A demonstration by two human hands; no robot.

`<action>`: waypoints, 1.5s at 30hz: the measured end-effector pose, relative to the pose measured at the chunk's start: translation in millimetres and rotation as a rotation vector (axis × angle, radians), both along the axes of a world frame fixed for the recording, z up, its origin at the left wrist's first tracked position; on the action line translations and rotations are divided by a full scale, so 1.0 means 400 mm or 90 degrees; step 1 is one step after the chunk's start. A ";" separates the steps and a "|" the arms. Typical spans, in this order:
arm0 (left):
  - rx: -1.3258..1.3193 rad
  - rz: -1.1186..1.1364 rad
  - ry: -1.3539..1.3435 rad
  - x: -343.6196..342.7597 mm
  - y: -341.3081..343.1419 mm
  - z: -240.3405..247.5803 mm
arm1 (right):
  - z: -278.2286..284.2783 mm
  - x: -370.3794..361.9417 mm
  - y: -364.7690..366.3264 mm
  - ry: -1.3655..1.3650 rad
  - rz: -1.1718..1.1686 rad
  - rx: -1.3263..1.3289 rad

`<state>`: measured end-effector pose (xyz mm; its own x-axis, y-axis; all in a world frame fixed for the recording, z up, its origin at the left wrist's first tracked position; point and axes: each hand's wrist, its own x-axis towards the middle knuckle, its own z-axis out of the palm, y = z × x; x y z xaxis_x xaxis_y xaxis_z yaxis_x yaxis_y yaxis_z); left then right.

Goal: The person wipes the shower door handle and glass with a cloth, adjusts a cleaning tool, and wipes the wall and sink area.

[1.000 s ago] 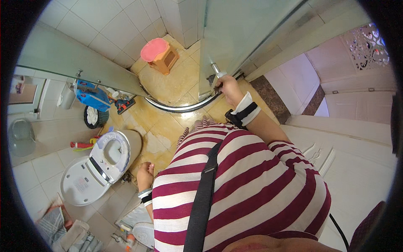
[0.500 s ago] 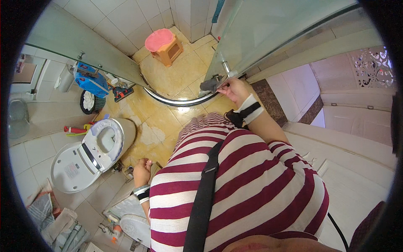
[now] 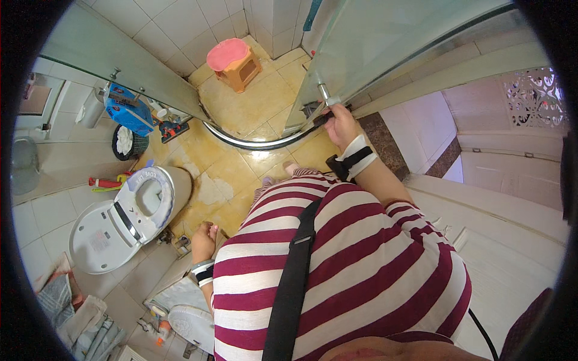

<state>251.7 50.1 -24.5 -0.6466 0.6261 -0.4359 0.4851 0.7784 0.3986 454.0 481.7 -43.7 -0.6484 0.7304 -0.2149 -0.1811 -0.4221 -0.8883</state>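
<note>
My right hand [image 3: 342, 127] is closed at the edge of the glass shower door [image 3: 361, 54], beside the metal door handle [image 3: 325, 93]. A dark grey cloth [image 3: 323, 119] shows at its fingertips, mostly hidden by the hand. Below it curves the shower's metal-and-black threshold rail [image 3: 253, 145]. My left hand [image 3: 205, 240] hangs low by my side with loosely curled fingers, and nothing shows in it. Both wrists wear white and black bands.
A pink-topped orange stool [image 3: 235, 63] stands inside the shower. Left are a toilet [image 3: 180, 180] with its lid up, a blue pack [image 3: 129, 108] and a waste basket [image 3: 139, 144]. A washbasin [image 3: 192, 325] sits at lower left, a white door [image 3: 512, 253] at right.
My right hand has turned and drawn the grey cloth in against the rail and handle; less of the cloth shows. My left hand has stayed low, shifting slightly. My feet now show below.
</note>
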 end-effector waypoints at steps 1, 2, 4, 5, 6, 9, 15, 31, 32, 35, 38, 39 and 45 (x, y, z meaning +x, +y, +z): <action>0.005 0.000 -0.005 -0.005 -0.004 -0.007 | -0.009 -0.003 -0.007 0.042 -0.035 -0.127; 0.009 -0.001 -0.009 -0.008 -0.009 -0.014 | -0.015 -0.004 -0.012 0.083 -0.070 -0.254; 0.004 -0.013 0.006 -0.001 -0.021 -0.022 | -0.009 0.002 -0.026 0.118 -0.066 -0.316; -0.001 -0.029 0.019 0.004 -0.025 -0.021 | -0.005 0.003 -0.030 0.153 -0.066 -0.380; -0.004 -0.025 0.018 0.005 -0.025 -0.019 | -0.016 -0.001 -0.017 0.151 -0.062 -0.383; -0.034 -0.004 -0.019 -0.001 -0.014 -0.008 | 0.026 -0.017 -0.013 -0.009 -0.052 -0.089; -0.022 0.008 -0.001 0.018 -0.020 0.010 | 0.070 0.007 -0.025 -0.043 0.008 0.178; -0.007 -0.054 -0.044 -0.025 0.030 -0.015 | -0.012 -0.001 -0.060 0.036 0.010 -0.298; -0.005 -0.060 -0.044 -0.027 0.031 -0.020 | 0.022 0.000 -0.059 0.011 0.038 -0.286; 0.008 -0.067 -0.037 -0.026 0.015 -0.020 | 0.020 0.037 -0.016 -0.053 0.027 -0.264; -0.022 -0.050 -0.038 -0.017 -0.004 -0.008 | 0.137 0.042 -0.013 -0.116 0.035 -0.253; -0.022 -0.046 -0.038 -0.018 -0.006 -0.005 | 0.146 0.056 0.002 -0.055 0.069 -0.213; -0.017 -0.056 -0.018 -0.029 -0.027 -0.018 | 0.286 0.048 -0.015 0.107 -0.113 0.041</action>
<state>240.2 39.2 -31.7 -0.5770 0.6675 -0.4706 0.5405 0.7441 0.3927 473.1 475.7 70.9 -0.5312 0.8448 -0.0642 -0.3955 -0.3143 -0.8630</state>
